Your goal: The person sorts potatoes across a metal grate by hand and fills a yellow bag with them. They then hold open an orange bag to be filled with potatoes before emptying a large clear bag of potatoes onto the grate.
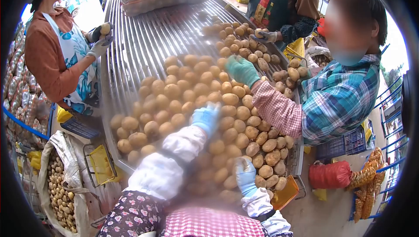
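Potatoes (230, 99), many, spread over the ridged metal tabletop (126, 40), from the near edge up along its right side; the nearest ones are partly blurred.

Near: pink checked apron (196, 223) at bottom edge. Right hand (245, 176), blue-gloved, sits low against the potatoes, fingers bent; cannot tell whether it grips one. Left hand (207, 119), likewise blue-gloved, reaches further out over the middle of the spread; motion blur, so cannot tell its opening or any hold. White sleeves (159, 176) cover both forearms.

Beside near right corner: orange container (286, 194); beyond it, red sack (329, 174) on the floor. Left of the tabletop: open white sack (65, 160) with small potatoes inside, yellow bag (102, 165) next to it.

Mid-distance, right: co-worker in plaid shirt (336, 106), green-gloved hand (243, 71) over the potatoes, hold unclear. Left side: co-worker in floral apron (72, 58), gloved hands (100, 47) around one potato (105, 28).

Further: co-worker in dark apron (264, 3), grey-gloved hand (267, 37) at a potato. Far end: filled mesh sacks (161, 4) stacked on the tabletop.
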Tool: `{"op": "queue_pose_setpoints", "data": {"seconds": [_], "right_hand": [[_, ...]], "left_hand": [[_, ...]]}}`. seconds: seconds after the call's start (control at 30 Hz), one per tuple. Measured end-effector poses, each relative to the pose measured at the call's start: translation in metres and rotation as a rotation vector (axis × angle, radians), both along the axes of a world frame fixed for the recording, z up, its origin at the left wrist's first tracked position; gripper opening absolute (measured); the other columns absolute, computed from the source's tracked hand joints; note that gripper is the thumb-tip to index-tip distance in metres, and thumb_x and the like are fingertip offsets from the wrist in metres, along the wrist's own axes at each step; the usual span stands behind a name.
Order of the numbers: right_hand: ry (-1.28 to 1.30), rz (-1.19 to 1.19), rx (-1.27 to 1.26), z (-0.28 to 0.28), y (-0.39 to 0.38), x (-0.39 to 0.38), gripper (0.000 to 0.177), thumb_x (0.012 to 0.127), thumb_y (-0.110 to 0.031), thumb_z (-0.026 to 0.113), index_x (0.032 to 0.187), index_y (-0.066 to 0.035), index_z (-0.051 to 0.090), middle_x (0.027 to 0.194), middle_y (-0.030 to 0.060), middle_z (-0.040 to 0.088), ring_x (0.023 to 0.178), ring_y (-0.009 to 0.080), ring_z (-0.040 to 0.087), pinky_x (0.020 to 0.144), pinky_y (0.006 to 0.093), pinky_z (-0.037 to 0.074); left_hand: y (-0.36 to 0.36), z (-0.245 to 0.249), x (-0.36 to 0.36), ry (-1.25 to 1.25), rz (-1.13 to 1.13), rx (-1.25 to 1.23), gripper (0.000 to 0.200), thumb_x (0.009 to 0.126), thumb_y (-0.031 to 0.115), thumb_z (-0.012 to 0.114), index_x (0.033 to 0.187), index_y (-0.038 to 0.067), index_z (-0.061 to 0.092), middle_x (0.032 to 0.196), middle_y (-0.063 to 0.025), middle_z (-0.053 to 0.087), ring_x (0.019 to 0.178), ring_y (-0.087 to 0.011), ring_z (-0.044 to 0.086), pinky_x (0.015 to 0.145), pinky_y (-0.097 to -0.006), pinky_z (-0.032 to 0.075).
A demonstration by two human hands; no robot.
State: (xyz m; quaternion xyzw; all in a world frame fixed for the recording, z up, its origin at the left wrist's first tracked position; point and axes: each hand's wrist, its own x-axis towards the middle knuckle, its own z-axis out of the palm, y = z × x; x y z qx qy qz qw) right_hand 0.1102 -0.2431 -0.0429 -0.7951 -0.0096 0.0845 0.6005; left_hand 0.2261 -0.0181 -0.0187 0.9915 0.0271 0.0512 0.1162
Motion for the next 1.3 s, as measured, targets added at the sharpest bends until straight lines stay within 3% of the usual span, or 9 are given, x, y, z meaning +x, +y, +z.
{"op": "queue_pose_setpoints", "data": {"seconds": [0.1, 0.3, 0.37, 0.43, 0.63, 0.77, 1.0, 1.23, 1.3], "right_hand": [[-0.156, 0.006, -0.13, -0.039, -0.01, 0.016, 0.017, 0.092, -0.016, 0.06, 0.097, -0.001, 0.065, 0.091, 0.0094, 0.068, 0.082, 0.0177, 0.063, 0.077, 0.0325, 0.051], [0.58, 0.071, 1.059, 0.022, 0.008, 0.041, 0.039, 0.094, -0.033, 0.059, 0.123, -0.007, 0.054, 0.11, 0.0042, 0.06, 0.1, 0.0169, 0.057, 0.085, 0.0295, 0.051], [0.669, -0.043, 1.014, 0.108, 0.051, 0.042, 0.051, 0.093, -0.054, 0.054, 0.113, -0.007, 0.059, 0.098, 0.0058, 0.064, 0.088, 0.02, 0.06, 0.077, 0.033, 0.051], [0.823, 0.098, 1.087, 0.05, 0.033, 0.056, 0.054, 0.087, -0.059, 0.058, 0.112, -0.012, 0.059, 0.101, 0.0049, 0.063, 0.091, 0.0204, 0.06, 0.082, 0.033, 0.051], [0.703, -0.03, 0.891, 0.028, 0.052, 0.067, 0.03, 0.089, -0.042, 0.062, 0.1, -0.014, 0.062, 0.095, 0.0028, 0.061, 0.09, 0.0203, 0.06, 0.082, 0.0343, 0.049], [0.633, 0.121, 1.04, -0.021, 0.045, 0.084, 0.043, 0.083, -0.042, 0.067, 0.111, -0.012, 0.059, 0.105, 0.0075, 0.062, 0.1, 0.0277, 0.061, 0.089, 0.0465, 0.052], [0.841, 0.115, 1.029, -0.016, 0.033, 0.092, 0.024, 0.081, -0.029, 0.06, 0.092, -0.008, 0.062, 0.095, 0.0133, 0.064, 0.088, 0.03, 0.062, 0.079, 0.0459, 0.053], [0.869, 0.22, 0.973, 0.015, 0.033, 0.095, 0.041, 0.085, -0.033, 0.061, 0.115, -0.005, 0.058, 0.107, 0.0152, 0.064, 0.094, 0.033, 0.063, 0.079, 0.0465, 0.056], [0.944, 0.237, 1.127, 0.034, 0.037, 0.095, 0.052, 0.086, -0.042, 0.064, 0.122, -0.005, 0.055, 0.108, 0.0136, 0.064, 0.094, 0.0313, 0.064, 0.078, 0.0452, 0.056]], "left_hand": [[-0.005, 0.008, 0.025, 0.23, -0.013, 0.042, 0.042, 0.083, 0.017, 0.06, 0.124, 0.015, 0.052, 0.113, -0.0161, 0.058, 0.098, -0.0319, 0.066, 0.076, -0.0461, 0.053], [0.007, 0.046, -0.017, 0.102, -0.001, -0.49, 0.054, 0.083, 0.037, 0.066, 0.128, 0.011, 0.053, 0.12, -0.0196, 0.061, 0.109, -0.0335, 0.061, 0.092, -0.0411, 0.048], [-0.014, 0.046, -0.044, 0.065, -0.283, -0.744, 0.056, 0.085, 0.033, 0.065, 0.133, 0.007, 0.05, 0.125, -0.02, 0.058, 0.118, -0.0373, 0.054, 0.1, -0.0431, 0.042], [-0.026, 0.019, -0.046, -0.218, -0.576, -0.549, 0.055, 0.085, 0.028, 0.065, 0.133, 0.007, 0.05, 0.133, -0.0208, 0.051, 0.126, -0.0402, 0.046, 0.105, -0.0473, 0.037], [0.104, -0.017, -0.021, -0.24, 0.472, 0.007, 0.065, 0.085, 0.039, 0.06, 0.138, 0.006, 0.043, 0.143, -0.0218, 0.04, 0.135, -0.0415, 0.03, 0.113, -0.0516, 0.02], [0.085, 0.003, -0.064, -0.087, 0.076, -0.025, 0.058, 0.079, 0.037, 0.065, 0.129, 0.01, 0.052, 0.133, -0.0245, 0.046, 0.124, -0.0417, 0.044, 0.103, -0.0548, 0.034], [0.159, -0.008, 0.006, -0.218, 0.24, 0.136, 0.066, 0.065, 0.033, 0.075, 0.122, 0.007, 0.053, 0.116, -0.0161, 0.055, 0.112, -0.0358, 0.047, 0.099, -0.0489, 0.035], [0.106, 0.042, -0.008, -0.224, 0.246, -0.33, 0.061, 0.067, 0.025, 0.078, 0.119, 0.005, 0.053, 0.108, -0.0162, 0.058, 0.105, -0.0376, 0.055, 0.091, -0.0486, 0.043], [0.071, 0.046, -0.024, -0.051, -0.11, -0.559, 0.064, 0.072, 0.024, 0.077, 0.127, 0.004, 0.051, 0.115, -0.0189, 0.058, 0.112, -0.0385, 0.054, 0.092, -0.0483, 0.045]]}}
